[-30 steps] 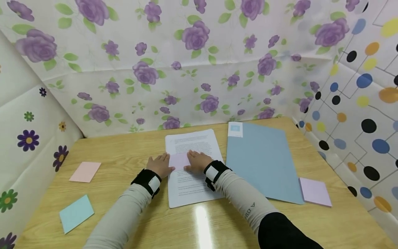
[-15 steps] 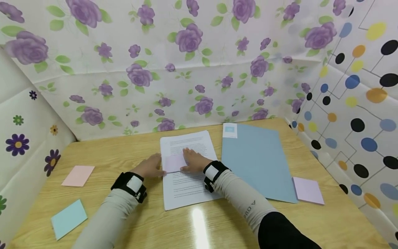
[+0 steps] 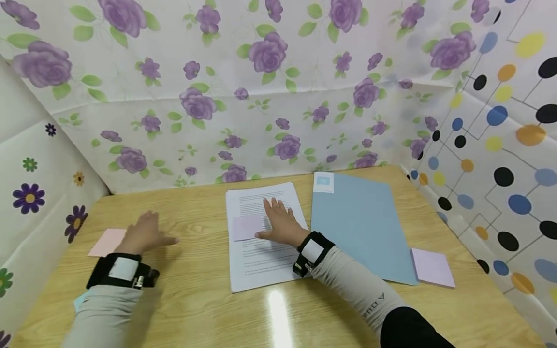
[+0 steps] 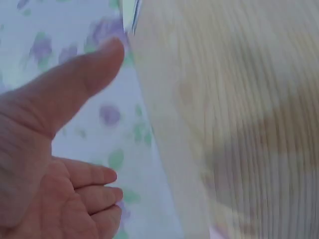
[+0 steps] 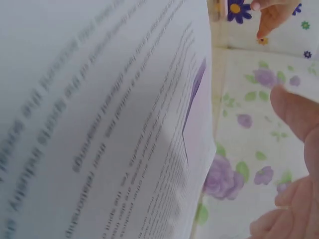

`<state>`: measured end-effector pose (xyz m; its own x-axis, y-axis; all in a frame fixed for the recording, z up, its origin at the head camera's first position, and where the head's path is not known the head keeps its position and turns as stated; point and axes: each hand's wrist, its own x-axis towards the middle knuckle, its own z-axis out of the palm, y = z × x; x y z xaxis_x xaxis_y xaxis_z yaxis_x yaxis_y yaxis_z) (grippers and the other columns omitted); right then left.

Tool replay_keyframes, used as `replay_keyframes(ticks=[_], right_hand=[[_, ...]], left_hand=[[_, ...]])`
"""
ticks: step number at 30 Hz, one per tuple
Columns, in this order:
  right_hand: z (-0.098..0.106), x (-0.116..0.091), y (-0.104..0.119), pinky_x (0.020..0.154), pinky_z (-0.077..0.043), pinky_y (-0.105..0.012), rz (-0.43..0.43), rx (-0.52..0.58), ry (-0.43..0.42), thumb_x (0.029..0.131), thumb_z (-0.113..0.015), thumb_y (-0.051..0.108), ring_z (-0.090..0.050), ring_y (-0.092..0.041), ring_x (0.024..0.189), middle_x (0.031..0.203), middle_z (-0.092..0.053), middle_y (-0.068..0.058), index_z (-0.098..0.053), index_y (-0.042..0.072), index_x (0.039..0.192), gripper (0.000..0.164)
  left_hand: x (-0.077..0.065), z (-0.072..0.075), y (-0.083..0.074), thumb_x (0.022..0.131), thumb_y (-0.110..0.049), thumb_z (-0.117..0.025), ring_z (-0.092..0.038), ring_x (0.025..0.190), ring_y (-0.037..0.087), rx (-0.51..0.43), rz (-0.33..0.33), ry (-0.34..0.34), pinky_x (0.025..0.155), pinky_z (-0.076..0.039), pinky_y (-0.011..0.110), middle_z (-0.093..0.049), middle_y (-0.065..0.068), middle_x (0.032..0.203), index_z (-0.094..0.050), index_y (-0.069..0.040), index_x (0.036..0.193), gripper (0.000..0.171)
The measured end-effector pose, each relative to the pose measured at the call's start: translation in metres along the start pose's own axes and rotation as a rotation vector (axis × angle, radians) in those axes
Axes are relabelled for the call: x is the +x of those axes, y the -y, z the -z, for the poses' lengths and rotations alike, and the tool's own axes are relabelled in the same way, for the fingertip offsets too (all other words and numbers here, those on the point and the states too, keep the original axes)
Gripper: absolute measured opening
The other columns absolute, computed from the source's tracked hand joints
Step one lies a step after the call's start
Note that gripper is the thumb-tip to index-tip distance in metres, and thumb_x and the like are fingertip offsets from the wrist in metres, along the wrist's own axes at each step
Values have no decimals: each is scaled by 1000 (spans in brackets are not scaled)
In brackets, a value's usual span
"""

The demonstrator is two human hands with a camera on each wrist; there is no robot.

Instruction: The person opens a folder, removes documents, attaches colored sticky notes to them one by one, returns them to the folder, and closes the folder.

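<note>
A stack of printed paper (image 3: pixel 256 266) lies mid-table, and a lilac sticky note (image 3: pixel 246 228) sits on its left half. Just right of that note is my right hand (image 3: pixel 283 224), fingers spread, over the sheets. In the right wrist view the note (image 5: pixel 197 117) shows with one edge lifted from the page, and the hand (image 5: pixel 299 164) holds nothing. Over on the left, my left hand (image 3: pixel 145 234) hovers above the table beside a pink sticky note pad (image 3: pixel 106 242), partly covering it. Its thumb is held out and nothing is in its grasp, as the left wrist view of the hand (image 4: pixel 65 149) shows.
A blue folder (image 3: pixel 361 227) with a white label lies right of the paper. A lilac sticky note pad (image 3: pixel 432 268) touches its lower right corner. A light blue pad (image 3: pixel 80 300) is mostly hidden beneath the left forearm. Patterned cloth walls (image 3: pixel 243 121) bound the table.
My left hand has left the lilac note and travelled left to the pink pad. My right hand has lifted off the note and shifted slightly right, its fingers spreading.
</note>
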<state>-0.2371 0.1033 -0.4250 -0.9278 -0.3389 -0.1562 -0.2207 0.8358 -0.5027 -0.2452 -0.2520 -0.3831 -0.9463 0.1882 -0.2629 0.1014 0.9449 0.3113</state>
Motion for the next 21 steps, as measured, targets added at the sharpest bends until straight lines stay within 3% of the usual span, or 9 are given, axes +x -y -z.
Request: replay_keyframes(ticks=[5, 6, 9, 12, 17, 21], right_hand=[[-3, -10, 2, 126, -13, -65, -26, -6, -33, 92, -74, 46, -10, -43, 158, 170, -9, -23, -11, 8, 165, 104], [-4, -11, 2, 125, -13, -65, -31, -10, -35, 92, -75, 46, -11, -44, 158, 170, -11, -23, -11, 7, 165, 104], [-8, -16, 2, 124, -16, -66, -41, -15, -43, 91, -76, 44, -15, -45, 157, 169, -15, -24, -14, 6, 164, 103], [-12, -20, 2, 124, -17, -66, -44, -15, -45, 90, -77, 43, -19, -45, 156, 168, -19, -24, -16, 5, 163, 103], [-17, -27, 3, 123, -20, -66, -25, -20, -25, 89, -78, 41, -22, -46, 155, 167, -23, -24, -20, 3, 162, 101], [-19, -32, 3, 123, -21, -66, -24, -28, -16, 90, -78, 39, -23, -47, 154, 166, -25, -25, -23, 2, 161, 98]], left_hand=[[-13, 14, 36, 88, -45, -76, -25, 131, 70, -4, 67, -4, 106, -33, 75, -19, 58, 142, -16, 34, 141, 113], [-15, 16, 43, 87, -46, -76, -35, 125, 69, -11, 80, -7, 101, -40, 72, -27, 58, 137, -21, 34, 140, 110], [-20, 17, 61, 86, -44, -78, -54, 101, 55, -46, 108, -22, 81, -51, 57, -48, 51, 117, -39, 32, 127, 95], [-25, 15, 76, 86, -41, -77, -56, 83, 40, -66, 151, -27, 69, -50, 45, -56, 41, 99, -46, 30, 111, 82], [-28, 8, 96, 88, -42, -73, -59, 87, 43, -96, 234, 9, 74, -52, 48, -57, 42, 102, -42, 32, 117, 85], [-23, 0, 109, 89, -47, -70, -59, 93, 47, -104, 268, 52, 80, -52, 51, -54, 45, 109, -40, 32, 120, 90]])
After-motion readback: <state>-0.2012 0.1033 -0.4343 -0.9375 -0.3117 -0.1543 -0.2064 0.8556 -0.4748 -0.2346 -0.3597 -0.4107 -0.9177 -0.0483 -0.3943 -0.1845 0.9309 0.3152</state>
